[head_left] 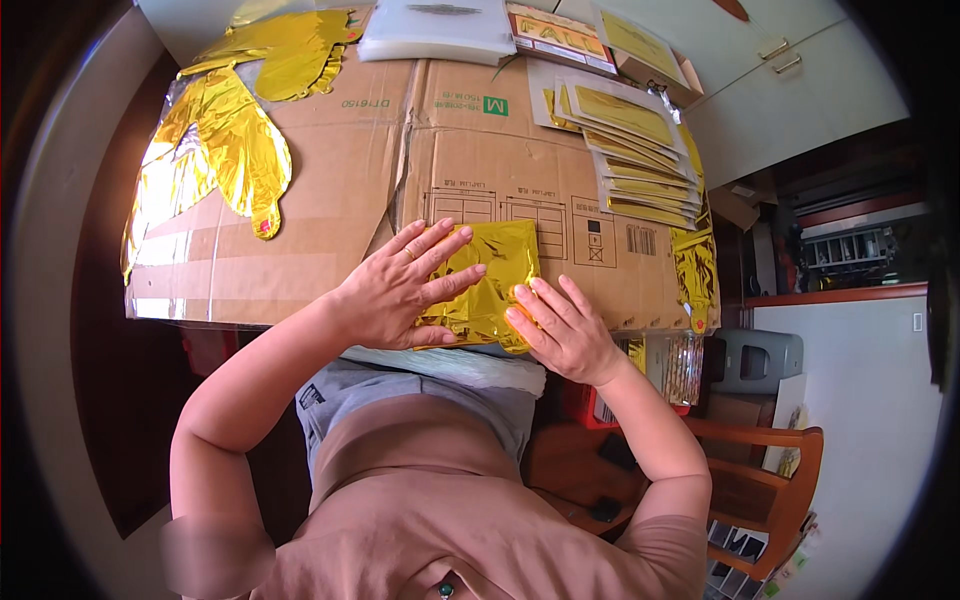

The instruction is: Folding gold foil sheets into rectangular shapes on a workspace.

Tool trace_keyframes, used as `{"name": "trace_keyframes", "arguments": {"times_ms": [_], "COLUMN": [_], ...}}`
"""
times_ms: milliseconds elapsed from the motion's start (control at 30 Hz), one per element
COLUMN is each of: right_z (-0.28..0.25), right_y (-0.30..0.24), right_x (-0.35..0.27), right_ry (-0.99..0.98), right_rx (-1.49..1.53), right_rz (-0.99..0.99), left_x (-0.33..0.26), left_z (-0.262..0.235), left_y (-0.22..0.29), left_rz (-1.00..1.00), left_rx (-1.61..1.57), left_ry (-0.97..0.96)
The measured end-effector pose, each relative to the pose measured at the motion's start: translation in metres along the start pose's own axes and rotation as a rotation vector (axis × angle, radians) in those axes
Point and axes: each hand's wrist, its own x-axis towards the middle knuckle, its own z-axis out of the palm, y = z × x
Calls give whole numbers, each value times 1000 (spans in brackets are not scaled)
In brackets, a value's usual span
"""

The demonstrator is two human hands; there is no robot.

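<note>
A gold foil balloon (508, 250), folded into a flat, creased rectangle, lies near the front edge of a cardboard surface (340, 170). Across its left part rests my left hand (400, 285), palm down with fingers spread. My right hand (565, 335) touches the lower right edge with its fingers stretched out. Unfolded gold foil balloons (235, 140) lie flat at the left, more of them at the far left corner. At the far right, flat gold foil pieces in clear sleeves (640, 150) are fanned in an overlapping pile.
Along the back edge sit a stack of clear plastic bags (437, 35) and a printed box (560, 40). More gold foil (695, 270) hangs over the right edge. A wooden chair (810, 460) and a grey plastic item (785, 360) stand at the right, below a pale cabinet (770, 110).
</note>
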Motion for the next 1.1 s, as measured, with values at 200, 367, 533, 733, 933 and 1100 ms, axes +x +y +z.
{"name": "trace_keyframes", "arguments": {"times_ms": [200, 367, 533, 733, 933, 1100], "right_z": [3, 3, 2, -6, 0, 0], "right_y": [-10, -16, -18, -18, -13, -12], "right_x": [-12, -14, -13, 7, 10, 12], "right_ry": [256, 244, 230, 21, -10, 33], "right_rx": [-25, -63, -68, 30, 93, 79], "right_rz": [87, 131, 131, 172, 83, 56], "left_x": [-1, 0, 0, 0, -2, -10], "left_z": [-1, -2, -4, 0, -1, -18], "left_y": [-1, -2, -1, 0, -2, -4], "left_rz": [6, 13, 17, 44, 62, 129], "left_rx": [-6, -20, -5, 58, -16, -174], "left_ry": [0, 4, 1, 42, 35, 87]}}
